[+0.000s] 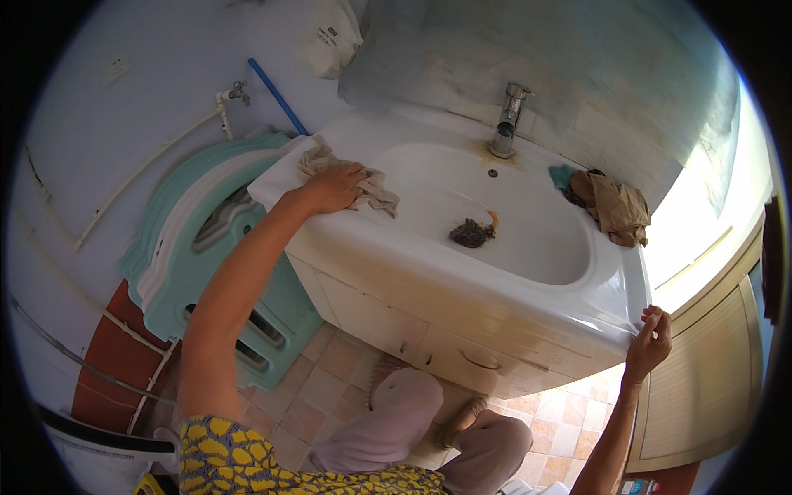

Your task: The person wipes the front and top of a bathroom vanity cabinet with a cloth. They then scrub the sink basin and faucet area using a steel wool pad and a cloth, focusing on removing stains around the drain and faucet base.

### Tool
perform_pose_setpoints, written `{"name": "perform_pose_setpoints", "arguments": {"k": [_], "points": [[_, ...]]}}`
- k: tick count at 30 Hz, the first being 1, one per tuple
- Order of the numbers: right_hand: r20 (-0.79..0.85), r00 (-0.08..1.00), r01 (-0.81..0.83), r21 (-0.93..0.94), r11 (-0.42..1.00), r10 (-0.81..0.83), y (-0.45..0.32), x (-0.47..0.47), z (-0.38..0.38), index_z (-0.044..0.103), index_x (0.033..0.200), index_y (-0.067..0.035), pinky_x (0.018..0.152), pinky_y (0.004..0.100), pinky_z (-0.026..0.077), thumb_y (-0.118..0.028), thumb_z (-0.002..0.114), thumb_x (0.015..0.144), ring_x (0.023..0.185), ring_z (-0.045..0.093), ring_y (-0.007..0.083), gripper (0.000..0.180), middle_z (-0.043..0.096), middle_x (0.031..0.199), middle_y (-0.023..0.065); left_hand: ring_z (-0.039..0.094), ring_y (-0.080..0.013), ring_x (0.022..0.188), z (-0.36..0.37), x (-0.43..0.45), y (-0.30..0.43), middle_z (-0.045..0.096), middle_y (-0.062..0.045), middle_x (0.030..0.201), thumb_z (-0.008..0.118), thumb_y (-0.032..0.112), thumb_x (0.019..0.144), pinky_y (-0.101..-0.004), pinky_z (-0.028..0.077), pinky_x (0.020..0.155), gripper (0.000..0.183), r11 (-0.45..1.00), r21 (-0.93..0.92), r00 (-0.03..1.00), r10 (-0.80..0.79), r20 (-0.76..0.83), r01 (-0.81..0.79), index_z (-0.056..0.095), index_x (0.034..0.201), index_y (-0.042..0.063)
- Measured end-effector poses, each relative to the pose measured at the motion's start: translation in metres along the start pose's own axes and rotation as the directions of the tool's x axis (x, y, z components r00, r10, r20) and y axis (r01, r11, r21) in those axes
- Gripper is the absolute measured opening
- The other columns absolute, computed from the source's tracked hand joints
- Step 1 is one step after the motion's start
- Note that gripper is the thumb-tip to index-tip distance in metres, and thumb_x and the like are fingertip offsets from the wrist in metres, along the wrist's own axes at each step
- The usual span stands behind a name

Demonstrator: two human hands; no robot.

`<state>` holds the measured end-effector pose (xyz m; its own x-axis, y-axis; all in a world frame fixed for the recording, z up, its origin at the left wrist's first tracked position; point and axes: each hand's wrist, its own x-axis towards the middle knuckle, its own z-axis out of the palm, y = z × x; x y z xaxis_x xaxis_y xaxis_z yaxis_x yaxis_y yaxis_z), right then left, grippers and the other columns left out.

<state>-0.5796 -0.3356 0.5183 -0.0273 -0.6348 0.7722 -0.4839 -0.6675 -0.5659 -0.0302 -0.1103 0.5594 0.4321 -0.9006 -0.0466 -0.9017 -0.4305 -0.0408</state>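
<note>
My left hand (333, 187) presses a crumpled grey-beige cloth (378, 195) flat on the left ledge of a white ceramic washbasin (427, 253). At the basin's front right corner, my right hand (649, 339) has its fingers bent against the rim; whether it grips the edge is unclear. A dark, matted clump (472, 233) lies in the bowl, over or near the drain, with rusty staining beside it. Behind the bowl stands a chrome faucet (508, 120), brownish stains around its base. On the right ledge rest a brown cloth (619, 207) and a teal cloth (562, 176).
Teal and white plastic panels (260, 297) lean left of the vanity cabinet (371, 309). A blue pole (278, 96), a wall tap (238, 93) and white pipes stand behind them. A mirror (526, 55) backs the basin. At right is a beige panelled door (699, 377).
</note>
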Motion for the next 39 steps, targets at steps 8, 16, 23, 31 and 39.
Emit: {"name": "perform_pose_setpoints", "arguments": {"k": [8,16,23,31,39], "points": [[0.018,1.000,-0.005,-0.009,1.000,0.005,0.001,-0.001,-0.003,0.065,0.095,0.001,0.071,0.0314,0.054,-0.014,0.047,0.100,0.077,0.064,0.0167,0.024,0.067,0.086,0.0091,0.059,-0.0302,0.107,0.011,-0.085,-0.082,0.063,-0.017,0.117,0.045,0.020,0.096,-0.0393,0.046,0.094,0.035,0.909,0.370,0.905,-0.016,-0.425,0.190,0.060,0.124,0.005],[-0.002,1.000,0.003,-0.007,1.000,-0.003,0.001,-0.002,-0.001,0.065,0.094,0.002,0.071,0.0316,0.054,-0.017,0.047,0.100,0.078,0.063,0.0166,0.026,0.067,0.086,0.0086,0.057,-0.0338,0.114,0.032,-0.035,-0.145,0.060,-0.018,0.125,0.029,0.030,0.103,-0.0439,0.045,0.096,0.046,0.916,-0.255,0.882,-0.377,-0.282,0.310,0.037,0.146,0.014],[0.010,1.000,-0.004,0.004,1.000,0.004,-0.001,-0.001,0.002,0.065,0.094,0.001,0.071,0.0311,0.054,-0.015,0.047,0.099,0.077,0.063,0.0161,0.025,0.067,0.085,0.0082,0.055,-0.0342,0.118,0.012,-0.021,-0.115,0.056,-0.015,0.133,0.028,0.035,0.101,-0.0448,0.044,0.099,0.053,0.853,-0.196,0.849,-0.511,-0.134,0.483,0.029,0.150,0.016],[0.025,1.000,0.011,-0.041,0.999,-0.010,0.001,0.000,-0.001,0.065,0.092,0.000,0.067,0.0310,0.054,-0.014,0.047,0.099,0.075,0.064,0.0164,0.024,0.067,0.083,0.0081,0.036,-0.0335,0.137,0.042,-0.103,-0.114,0.041,-0.012,0.149,0.041,0.030,0.098,-0.0400,0.030,0.112,0.049,0.705,-0.706,0.839,-0.420,-0.347,0.061,0.047,0.141,0.006],[0.110,0.992,0.062,-0.073,0.995,-0.054,0.001,0.002,-0.001,0.065,0.090,0.000,0.065,0.0294,0.052,-0.015,0.048,0.098,0.071,0.064,0.0159,0.024,0.068,0.081,0.0089,0.036,-0.0319,0.138,0.043,-0.107,-0.108,0.040,-0.013,0.150,0.045,0.027,0.099,-0.0406,0.029,0.114,0.047,0.843,-0.537,0.840,-0.287,-0.461,-0.006,0.047,0.141,0.005]]}}
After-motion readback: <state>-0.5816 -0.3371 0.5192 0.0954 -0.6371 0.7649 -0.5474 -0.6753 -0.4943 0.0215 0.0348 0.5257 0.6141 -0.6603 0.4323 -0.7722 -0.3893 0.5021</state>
